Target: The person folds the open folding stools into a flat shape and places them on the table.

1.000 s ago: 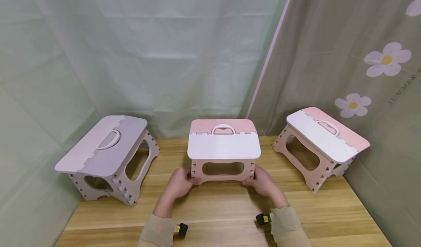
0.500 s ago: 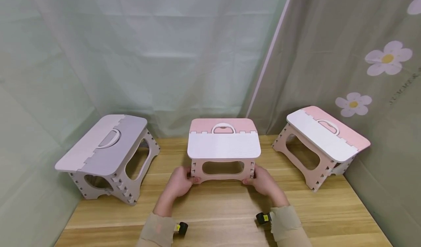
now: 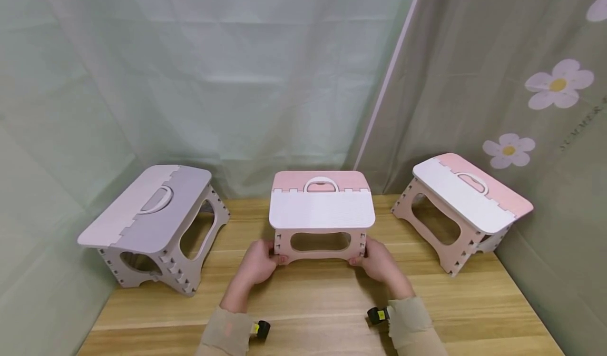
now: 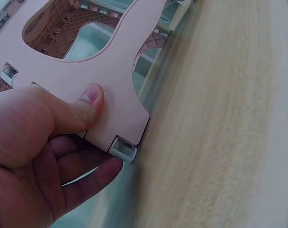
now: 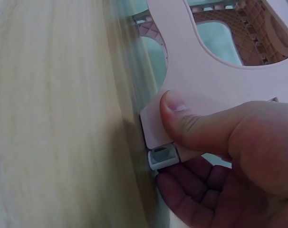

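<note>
A pink and white folding stool [image 3: 321, 211] stands upright and unfolded in the middle of the table, its white carry handle lying on the top. My left hand [image 3: 258, 263] grips the bottom of its near left leg; in the left wrist view the thumb [image 4: 91, 102] presses the pink front panel and the fingers curl behind the leg's edge. At the near right leg my right hand [image 3: 379, 263] does the same, its thumb [image 5: 177, 111] on the front panel in the right wrist view. The stool's far legs are hidden in the head view.
A grey-purple folding stool [image 3: 156, 208] stands angled at the left, by the pale curtain [image 3: 246, 82]. At the right stands another pink and white folding stool [image 3: 469, 198], beside a curtain with printed flowers [image 3: 559, 85]. All rest on a wood-grain table [image 3: 317, 303].
</note>
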A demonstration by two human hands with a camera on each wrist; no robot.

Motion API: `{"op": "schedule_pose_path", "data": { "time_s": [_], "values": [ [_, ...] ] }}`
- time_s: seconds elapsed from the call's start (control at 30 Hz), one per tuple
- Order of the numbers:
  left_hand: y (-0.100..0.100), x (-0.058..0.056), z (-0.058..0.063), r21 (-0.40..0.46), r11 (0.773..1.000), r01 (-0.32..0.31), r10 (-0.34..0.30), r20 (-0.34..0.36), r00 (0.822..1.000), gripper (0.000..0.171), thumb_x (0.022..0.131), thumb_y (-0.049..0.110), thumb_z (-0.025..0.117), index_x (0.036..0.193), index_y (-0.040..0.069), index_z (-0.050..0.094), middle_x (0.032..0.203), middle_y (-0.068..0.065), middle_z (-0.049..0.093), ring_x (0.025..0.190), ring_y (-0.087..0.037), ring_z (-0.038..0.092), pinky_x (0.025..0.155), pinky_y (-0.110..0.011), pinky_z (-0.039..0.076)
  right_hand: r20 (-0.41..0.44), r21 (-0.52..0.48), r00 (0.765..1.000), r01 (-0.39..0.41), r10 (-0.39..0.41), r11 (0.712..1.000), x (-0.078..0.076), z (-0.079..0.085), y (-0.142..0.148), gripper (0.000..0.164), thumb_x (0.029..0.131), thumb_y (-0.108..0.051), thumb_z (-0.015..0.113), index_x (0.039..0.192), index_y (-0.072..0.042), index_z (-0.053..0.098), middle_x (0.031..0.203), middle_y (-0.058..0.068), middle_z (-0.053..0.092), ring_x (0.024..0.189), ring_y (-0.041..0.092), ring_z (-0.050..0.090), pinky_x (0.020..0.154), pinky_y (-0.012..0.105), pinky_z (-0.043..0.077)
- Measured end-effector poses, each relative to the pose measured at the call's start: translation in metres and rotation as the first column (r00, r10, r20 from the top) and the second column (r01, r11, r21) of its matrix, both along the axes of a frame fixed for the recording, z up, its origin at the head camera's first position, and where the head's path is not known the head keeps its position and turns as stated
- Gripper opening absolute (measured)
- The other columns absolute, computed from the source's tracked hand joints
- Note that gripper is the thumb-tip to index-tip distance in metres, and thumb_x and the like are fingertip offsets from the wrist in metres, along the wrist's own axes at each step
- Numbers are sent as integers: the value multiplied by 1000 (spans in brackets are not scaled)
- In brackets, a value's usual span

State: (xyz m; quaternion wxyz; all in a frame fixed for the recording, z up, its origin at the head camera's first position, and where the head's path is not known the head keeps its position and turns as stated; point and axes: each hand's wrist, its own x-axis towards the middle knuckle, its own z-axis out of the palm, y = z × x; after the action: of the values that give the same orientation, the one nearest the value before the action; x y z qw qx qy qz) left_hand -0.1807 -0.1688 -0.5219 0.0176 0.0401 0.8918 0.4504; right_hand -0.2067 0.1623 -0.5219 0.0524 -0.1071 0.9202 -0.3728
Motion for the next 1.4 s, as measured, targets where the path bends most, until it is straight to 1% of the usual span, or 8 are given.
{"op": "schedule_pose_path", "data": {
  "time_s": [0.3,0.57,0.73,0.87,0.93,1.13,1.27,1.4],
  "values": [
    [0,0,1,-18,1000,4,-4,-4,1000,9,93,5,83,101,3,80,88,-1,74,74,-17,61,69,-33,54,-21,13,1000,7,-7,1000,-1,-4,0,44,89,-9,87,128,-6,68,123,13,73,115,33,67,103,58,50],
    [-1,-2,-2,16,1000,0,0,15,1000,9,92,5,84,100,2,80,87,-2,74,73,-17,61,68,-33,54,-11,0,1000,-2,2,1000,-3,-5,3,48,90,-10,87,133,-6,66,127,13,72,118,33,66,105,59,49],
    [-2,-3,-4,28,1000,6,-6,1,1000,10,92,4,84,100,2,80,88,-2,75,73,-17,62,68,-33,54,2,-11,1000,1,-1,1000,-3,-5,4,49,91,-12,87,135,-7,66,129,13,72,118,32,66,106,59,48],
    [-1,-3,-3,28,1000,-1,0,3,1000,10,92,5,84,100,2,80,87,-1,75,74,-17,62,69,-33,54,-4,-12,1000,1,-1,1000,-4,-6,5,48,91,-12,87,134,-6,66,128,14,72,119,33,66,106,59,49],
    [-1,-3,-3,32,999,-8,8,17,1000,10,92,5,84,100,3,80,86,-1,75,74,-17,62,69,-33,53,-10,-10,1000,-4,4,1000,-4,-6,5,47,91,-12,87,133,-6,66,126,14,73,118,33,66,105,59,49],
    [-2,-1,-1,11,1000,6,-6,9,1000,11,92,6,84,102,2,80,89,-1,75,74,-17,62,69,-34,54,-3,-16,1000,-12,12,1000,-3,-7,5,47,91,-11,86,133,-6,66,127,13,72,118,32,66,105,58,49],
    [-2,-1,0,14,1000,10,-10,17,1000,12,93,7,84,104,3,80,90,-2,75,75,-17,62,71,-35,54,-2,-27,1000,-13,13,1000,-4,-6,4,47,92,-12,86,134,-6,65,127,13,72,118,32,66,105,58,49],
    [-4,-1,-2,0,999,42,-42,-3,999,13,94,10,84,103,3,79,89,-2,75,74,-17,62,70,-35,54,-5,-24,1000,-13,13,1000,-3,-6,4,47,91,-12,87,133,-5,66,127,14,72,118,33,66,106,58,49]
  ]
}}
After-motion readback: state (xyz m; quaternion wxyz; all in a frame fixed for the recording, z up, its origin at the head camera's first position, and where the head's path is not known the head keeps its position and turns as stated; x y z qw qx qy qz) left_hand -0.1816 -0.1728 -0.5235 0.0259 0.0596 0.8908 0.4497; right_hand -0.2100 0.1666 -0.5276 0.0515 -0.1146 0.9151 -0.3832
